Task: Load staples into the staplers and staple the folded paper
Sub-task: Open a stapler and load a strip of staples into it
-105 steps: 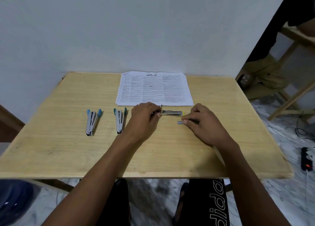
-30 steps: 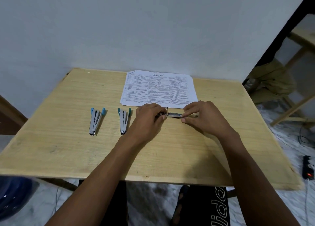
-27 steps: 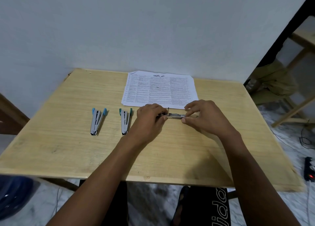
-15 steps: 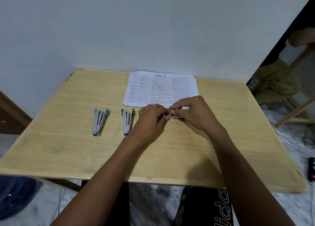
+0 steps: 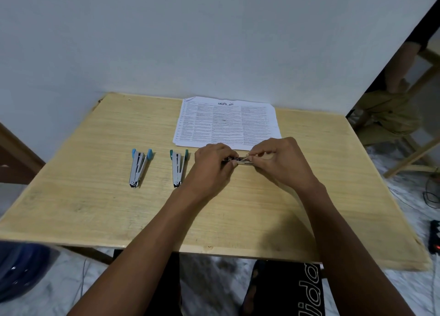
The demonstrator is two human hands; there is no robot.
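Two bare forearms reach up from the bottom of the frame across the pale wooden tabletop [image 5: 95, 208] and meet at its centre. There the left hand [image 5: 212, 161] and the right hand [image 5: 281, 158] hold a small silver metal stapler [image 5: 240, 161] lying crosswise, either on the wood or just over it; I cannot tell which. The left fingers [image 5: 232, 163] are curled round its left end, steadying it. The right fingers [image 5: 258, 153] are bent in a tight pinch over its right half. Whether they pinch a strip of staples or the stapler's own arm is too small to tell. I judge this to be the loading step for this stapler, under way and not finished.

Left of centre, level with the hands, lie a silver stapler with light blue end caps [image 5: 138, 168] and, nearer the left hand, a silver stapler with green end caps [image 5: 178, 167]. They are apart from each other, each with its arms spread in a narrow V. Whether either holds staples cannot be seen.

Farther back, in the upper centre, the printed white paper sheets [image 5: 226, 122] lie flat by the tabletop's far edge, with their near edge just behind the hands. No fold and no staple shows in them, so the stapling appears wholly left to do.
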